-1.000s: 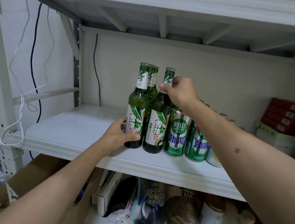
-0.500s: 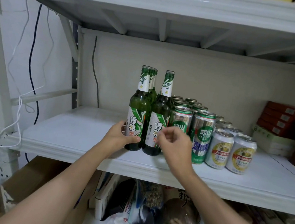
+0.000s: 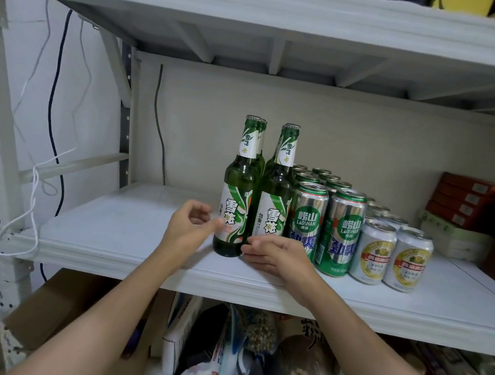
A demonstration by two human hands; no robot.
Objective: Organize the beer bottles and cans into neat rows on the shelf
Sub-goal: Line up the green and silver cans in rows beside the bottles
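Green glass beer bottles stand upright on the white shelf; the front left bottle and the front right bottle have more bottles behind them. To their right, tall green cans and short white-and-gold cans stand in rows running back. My left hand hovers just left of the front left bottle, fingers loosely curled, thumb tip at its label, gripping nothing. My right hand lies low on the shelf with fingers stretched against the base of the front right bottle.
Stacked red boxes and a pale box fill the shelf's right end. The shelf's left half is bare board. Cables hang by the left upright. Below are a cardboard box and bags of goods.
My right hand dropped from the front right bottle's neck to its base. My left hand let go of the front left bottle and drew slightly back.
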